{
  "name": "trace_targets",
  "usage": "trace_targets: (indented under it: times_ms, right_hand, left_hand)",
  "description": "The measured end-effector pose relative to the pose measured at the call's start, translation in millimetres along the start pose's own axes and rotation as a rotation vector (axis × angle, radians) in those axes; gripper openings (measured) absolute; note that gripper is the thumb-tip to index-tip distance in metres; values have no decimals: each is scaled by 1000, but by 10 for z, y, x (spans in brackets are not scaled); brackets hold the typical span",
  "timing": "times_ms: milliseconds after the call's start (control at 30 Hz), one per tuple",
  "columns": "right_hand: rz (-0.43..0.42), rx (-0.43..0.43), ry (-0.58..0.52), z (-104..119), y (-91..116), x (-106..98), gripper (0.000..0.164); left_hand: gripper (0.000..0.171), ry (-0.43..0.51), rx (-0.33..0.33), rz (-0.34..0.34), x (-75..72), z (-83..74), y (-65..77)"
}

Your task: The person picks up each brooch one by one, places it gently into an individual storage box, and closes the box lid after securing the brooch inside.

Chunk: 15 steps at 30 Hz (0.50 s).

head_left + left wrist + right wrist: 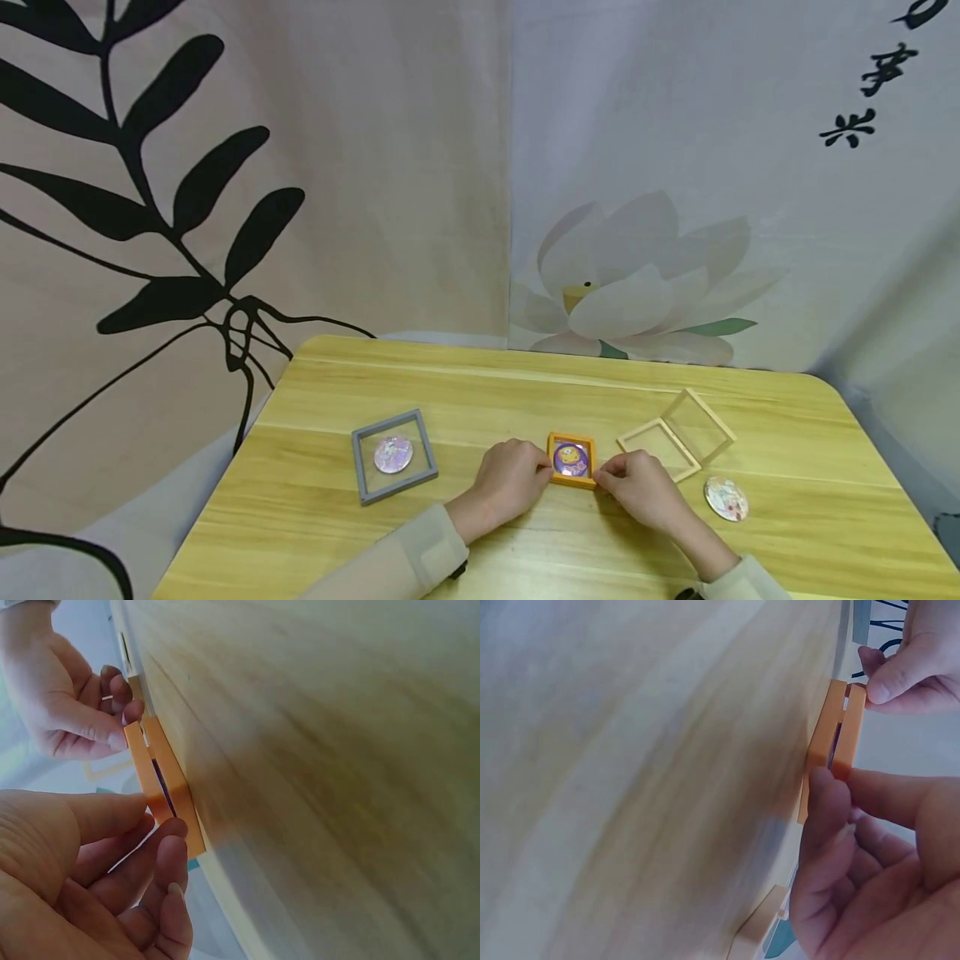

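Note:
A small orange display frame (572, 481) rests on the table between my hands, with a round purple badge (572, 459) bearing a yellow figure inside it. My left hand (514, 477) pinches its left side between thumb and fingertips. At the near right corner, my right hand (641, 487) pinches it too. From the side, in the left wrist view, the orange frame (177, 780) has its two halves almost together, a thin dark slit running between them. The right wrist view also catches that slit in the orange frame (825, 735), with thumb and finger on either side.
On the left lies a grey frame (358, 467) with a pinkish round badge (393, 454) inside. Right of my hands, a pale wooden-coloured frame (690, 460) lies unfolded, a patterned round badge (726, 499) close in front of it. Behind the table (480, 375) hangs a printed curtain (420, 208).

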State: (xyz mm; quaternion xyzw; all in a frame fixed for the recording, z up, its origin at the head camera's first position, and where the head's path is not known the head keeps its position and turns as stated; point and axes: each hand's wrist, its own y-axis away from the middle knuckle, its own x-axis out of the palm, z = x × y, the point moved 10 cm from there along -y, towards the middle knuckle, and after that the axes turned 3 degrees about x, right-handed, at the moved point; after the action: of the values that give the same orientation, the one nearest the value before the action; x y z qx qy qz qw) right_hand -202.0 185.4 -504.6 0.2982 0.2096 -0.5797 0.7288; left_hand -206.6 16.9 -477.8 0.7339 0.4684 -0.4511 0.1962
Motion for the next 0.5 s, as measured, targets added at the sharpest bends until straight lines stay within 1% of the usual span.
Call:
trace_targets:
  times_ms: [100,200,333,500]
  right_hand:
    - [2,-4,16,1,-1,6,18]
    - [1,-11,34,7,2,12,18]
    - [-3,-15,46,7,11,18,18]
    - [-5,-16,51,1,12,22,18]
  left_hand:
    - [10,-5,-7,1,-3,0,-5]
    - [13,-5,-16,4,0,8,-4]
    - [26,2,-22,13,15,9,-5]
    - [48,4,-14,14,28,0,-10]
